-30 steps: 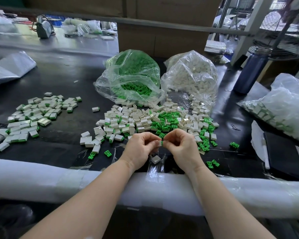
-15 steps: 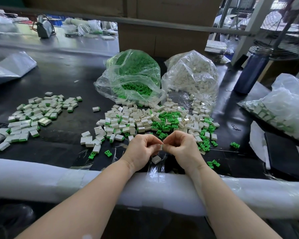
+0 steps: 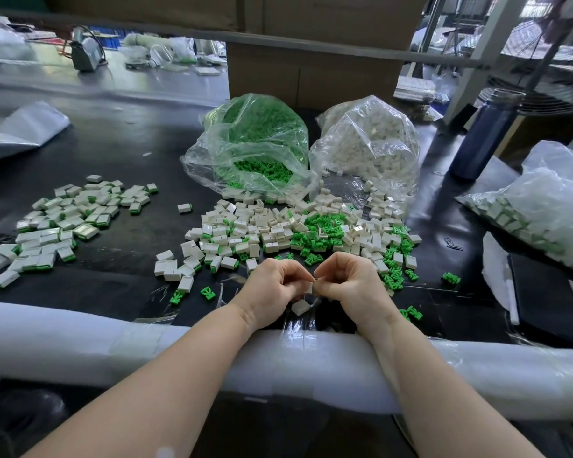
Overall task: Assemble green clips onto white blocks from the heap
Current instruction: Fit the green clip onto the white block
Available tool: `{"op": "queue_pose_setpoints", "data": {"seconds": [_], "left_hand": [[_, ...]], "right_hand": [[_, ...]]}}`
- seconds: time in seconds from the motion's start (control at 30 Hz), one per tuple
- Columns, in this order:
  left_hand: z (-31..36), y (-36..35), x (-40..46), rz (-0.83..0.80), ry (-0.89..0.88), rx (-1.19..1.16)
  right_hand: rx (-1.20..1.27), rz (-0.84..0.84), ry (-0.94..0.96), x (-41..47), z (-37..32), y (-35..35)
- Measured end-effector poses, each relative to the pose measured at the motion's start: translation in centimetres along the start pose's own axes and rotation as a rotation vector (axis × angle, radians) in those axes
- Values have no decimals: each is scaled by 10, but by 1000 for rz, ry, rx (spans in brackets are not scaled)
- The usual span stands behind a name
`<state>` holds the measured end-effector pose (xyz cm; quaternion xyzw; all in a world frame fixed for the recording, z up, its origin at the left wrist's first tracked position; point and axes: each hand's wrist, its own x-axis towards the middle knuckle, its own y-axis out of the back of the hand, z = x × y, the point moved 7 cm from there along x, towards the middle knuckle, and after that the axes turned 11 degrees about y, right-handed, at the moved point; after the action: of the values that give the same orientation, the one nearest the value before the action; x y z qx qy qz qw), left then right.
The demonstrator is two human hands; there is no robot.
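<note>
A tall dark-blue metal bottle (image 3: 484, 133) stands upright on the black worktop (image 3: 119, 150). Left of the bottle, behind it, sits a large brown cardboard box (image 3: 311, 77). Right of the bottle a round wire fan guard (image 3: 543, 97) shows. Nearer than the bottle, a flat black rectangular pad (image 3: 543, 299) lies on the worktop. A white foam-wrapped rail (image 3: 80, 342) runs along the near edge.

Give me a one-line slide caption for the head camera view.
Left hand and right hand pinch a white block before the mixed heap.
</note>
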<state>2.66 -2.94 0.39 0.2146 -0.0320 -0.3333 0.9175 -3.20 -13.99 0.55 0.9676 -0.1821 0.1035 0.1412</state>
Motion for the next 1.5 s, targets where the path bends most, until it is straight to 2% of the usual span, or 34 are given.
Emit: {"op": "queue_pose_setpoints", "data": {"seconds": [0.13,0.3,0.37,0.63,1.17,1.33,1.5], "left_hand": [[1,1,0,20,-4,-35],[-2,10,1,84,26,-279],[-4,11,2,95,40,-321],[-5,8,3,60,32,-230],[1,6,-1,22,1,-109],[-1,9,0,56,-3,-142],[-4,10,2,95,22,-232]], "right_hand": [[1,11,0,0,2,1],[5,107,9,2,3,3],[-46,95,9,3,2,1],[-214,-49,-31,3,-1,-8],[-179,-128,-48,3,0,-10],[-172,-98,-45,4,3,-9],[-104,42,-8,5,3,-4]]}}
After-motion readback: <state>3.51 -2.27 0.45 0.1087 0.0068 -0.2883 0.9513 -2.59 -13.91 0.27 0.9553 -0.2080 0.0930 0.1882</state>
